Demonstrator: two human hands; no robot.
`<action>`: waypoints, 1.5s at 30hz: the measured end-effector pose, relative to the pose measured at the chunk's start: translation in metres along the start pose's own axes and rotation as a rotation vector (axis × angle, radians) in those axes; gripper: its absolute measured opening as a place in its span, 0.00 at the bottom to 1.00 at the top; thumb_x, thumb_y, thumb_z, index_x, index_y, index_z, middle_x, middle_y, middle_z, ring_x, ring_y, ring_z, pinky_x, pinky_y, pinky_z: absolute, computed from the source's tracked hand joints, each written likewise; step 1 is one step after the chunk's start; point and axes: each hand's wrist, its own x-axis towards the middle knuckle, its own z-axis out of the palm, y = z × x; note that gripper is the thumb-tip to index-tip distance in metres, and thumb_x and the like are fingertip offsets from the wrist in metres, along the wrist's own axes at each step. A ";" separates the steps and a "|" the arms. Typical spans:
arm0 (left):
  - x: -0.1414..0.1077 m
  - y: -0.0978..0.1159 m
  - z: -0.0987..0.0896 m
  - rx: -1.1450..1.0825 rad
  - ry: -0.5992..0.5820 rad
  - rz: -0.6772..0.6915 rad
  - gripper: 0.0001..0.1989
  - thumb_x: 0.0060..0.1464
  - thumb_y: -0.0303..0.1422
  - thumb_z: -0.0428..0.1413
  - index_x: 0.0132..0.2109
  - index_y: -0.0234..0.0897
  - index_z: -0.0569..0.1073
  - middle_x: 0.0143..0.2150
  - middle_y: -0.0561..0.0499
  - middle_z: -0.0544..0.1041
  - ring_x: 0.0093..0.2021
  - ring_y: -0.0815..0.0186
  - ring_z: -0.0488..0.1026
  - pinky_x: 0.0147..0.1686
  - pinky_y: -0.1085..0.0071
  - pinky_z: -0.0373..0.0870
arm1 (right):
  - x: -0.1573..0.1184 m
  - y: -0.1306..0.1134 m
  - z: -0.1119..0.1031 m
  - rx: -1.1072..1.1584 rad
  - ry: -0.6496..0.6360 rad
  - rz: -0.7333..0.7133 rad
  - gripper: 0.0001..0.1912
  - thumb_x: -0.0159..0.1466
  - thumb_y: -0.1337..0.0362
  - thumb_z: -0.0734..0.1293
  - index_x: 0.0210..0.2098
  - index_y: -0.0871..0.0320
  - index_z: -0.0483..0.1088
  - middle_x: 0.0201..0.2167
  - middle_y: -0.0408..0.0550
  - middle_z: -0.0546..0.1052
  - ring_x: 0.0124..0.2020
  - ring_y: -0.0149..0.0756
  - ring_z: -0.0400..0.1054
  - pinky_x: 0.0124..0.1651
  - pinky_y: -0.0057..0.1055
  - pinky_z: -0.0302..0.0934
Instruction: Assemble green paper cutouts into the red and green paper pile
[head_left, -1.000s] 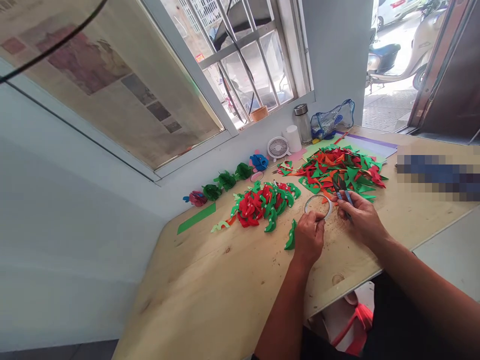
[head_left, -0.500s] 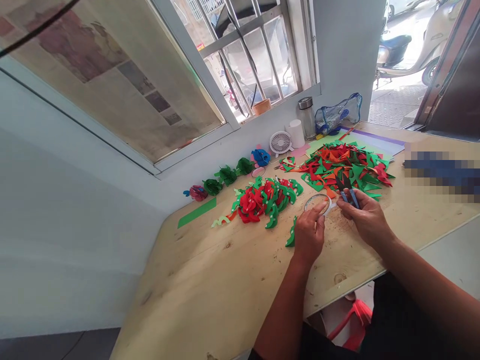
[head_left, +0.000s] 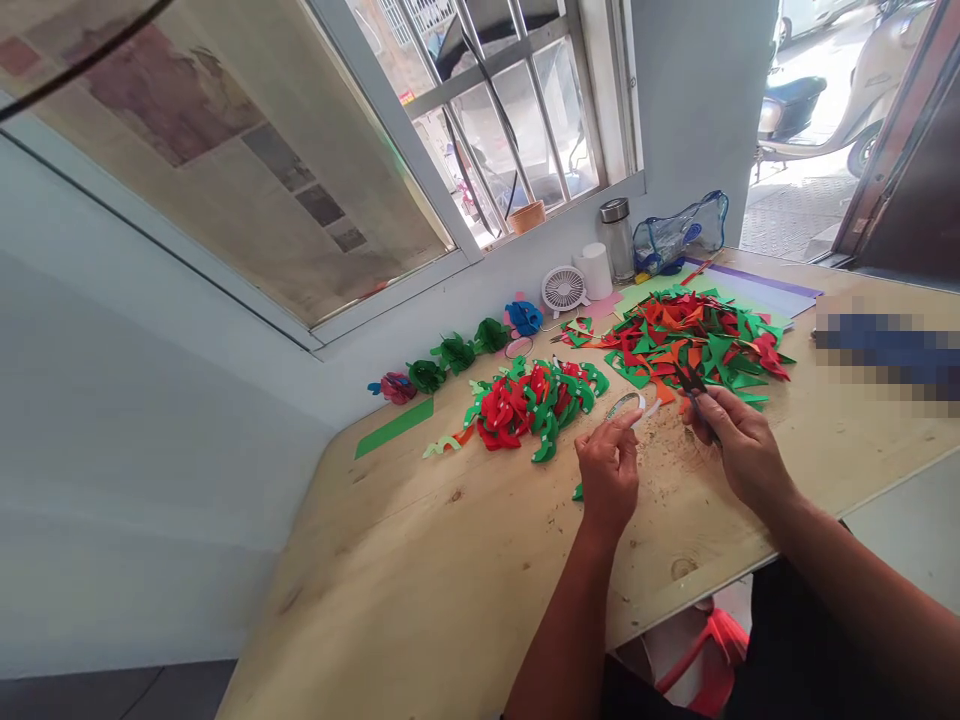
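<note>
Pale wood: one counter (head_left: 405, 560), viewed remotely through my head camera. Item: left hand (head_left: 609, 470), fingers curled closed, gripping a tape roll (head_left: 626, 398) from which a short white strip (head_left: 649, 412) projects toward the right. Item: right hand (head_left: 742, 435), wrapped around dark-bladed snips (head_left: 691, 382), near the strip; I cannot tell how far the blades part. Item: red, green and orange paper scraps (head_left: 686, 335), heaped beyond the snips. Item: curved red and green pieces (head_left: 525, 405), piled left of the roll. Item: one green piece (head_left: 577, 492), partly hidden by my left hand.
</note>
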 end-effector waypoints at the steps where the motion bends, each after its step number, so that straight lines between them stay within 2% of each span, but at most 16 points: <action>1: 0.000 0.000 -0.001 -0.053 0.006 0.001 0.15 0.58 0.27 0.48 0.48 0.42 0.74 0.35 0.51 0.78 0.36 0.67 0.73 0.43 0.68 0.66 | 0.000 -0.001 0.000 -0.016 -0.022 0.011 0.15 0.61 0.49 0.62 0.28 0.54 0.68 0.23 0.42 0.67 0.22 0.29 0.54 0.23 0.28 0.50; 7: 0.003 -0.003 -0.005 -0.254 0.031 -0.027 0.15 0.58 0.30 0.48 0.49 0.38 0.75 0.33 0.49 0.77 0.32 0.68 0.72 0.36 0.72 0.68 | -0.001 0.002 0.000 -0.116 -0.154 0.066 0.20 0.61 0.46 0.61 0.30 0.57 0.71 0.22 0.43 0.65 0.21 0.29 0.53 0.22 0.28 0.47; 12: 0.004 -0.004 -0.006 -0.293 0.062 -0.050 0.15 0.58 0.31 0.48 0.48 0.36 0.75 0.33 0.49 0.76 0.32 0.69 0.71 0.35 0.73 0.67 | -0.001 0.009 -0.001 -0.140 -0.203 0.052 0.20 0.61 0.47 0.62 0.25 0.58 0.69 0.22 0.43 0.64 0.22 0.28 0.53 0.21 0.26 0.48; 16: 0.003 -0.002 -0.007 -0.310 0.048 -0.053 0.15 0.58 0.31 0.49 0.48 0.35 0.75 0.32 0.48 0.75 0.31 0.69 0.70 0.34 0.73 0.67 | -0.001 0.009 -0.001 -0.141 -0.234 0.067 0.20 0.60 0.47 0.63 0.25 0.58 0.69 0.21 0.42 0.62 0.21 0.27 0.52 0.20 0.26 0.47; 26: 0.003 -0.003 -0.007 -0.350 -0.022 -0.081 0.16 0.57 0.31 0.49 0.49 0.35 0.75 0.30 0.50 0.74 0.30 0.69 0.68 0.34 0.74 0.66 | -0.004 -0.002 0.002 -0.173 -0.220 0.042 0.20 0.60 0.46 0.62 0.28 0.57 0.71 0.19 0.41 0.60 0.21 0.28 0.51 0.21 0.27 0.45; 35: 0.003 -0.004 -0.008 -0.338 -0.027 -0.094 0.16 0.57 0.32 0.49 0.49 0.36 0.75 0.29 0.50 0.74 0.30 0.69 0.67 0.34 0.74 0.66 | -0.005 -0.004 0.003 -0.212 -0.205 0.013 0.19 0.60 0.48 0.62 0.25 0.57 0.70 0.19 0.41 0.60 0.21 0.28 0.51 0.21 0.27 0.45; 45: 0.002 -0.006 -0.007 -0.325 -0.029 -0.089 0.15 0.58 0.30 0.48 0.49 0.36 0.75 0.30 0.50 0.73 0.31 0.69 0.68 0.34 0.74 0.65 | -0.005 -0.002 0.004 -0.229 -0.183 0.012 0.19 0.59 0.48 0.63 0.26 0.57 0.72 0.18 0.41 0.60 0.21 0.29 0.52 0.23 0.27 0.49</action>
